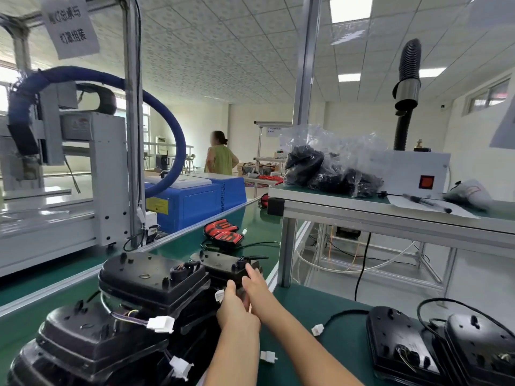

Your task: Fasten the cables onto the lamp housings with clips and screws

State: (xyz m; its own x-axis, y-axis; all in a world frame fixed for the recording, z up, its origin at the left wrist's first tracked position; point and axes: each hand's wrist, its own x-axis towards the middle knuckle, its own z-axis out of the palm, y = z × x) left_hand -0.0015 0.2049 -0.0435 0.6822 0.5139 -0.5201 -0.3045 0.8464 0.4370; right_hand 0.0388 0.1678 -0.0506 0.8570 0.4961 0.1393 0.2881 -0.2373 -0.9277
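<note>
A black lamp housing [223,267] with a short black cable on top lies on the green belt [259,218] just ahead of me. My left hand [235,310] grips its near edge with the thumb on top, beside a white connector [219,296]; its fingers are hidden underneath. My right hand [257,286] rests on the housing's near right corner with the fingers stretched forward. Neither clips nor screws can be made out in either hand.
More black housings are stacked at the left [153,277] and lie at the right [398,344], trailing cables with white plugs [317,329]. A red-lensed lamp [223,231] lies farther up the belt. A raised shelf [362,210] carries a bag of black parts [328,168]. A person [221,157] stands far back.
</note>
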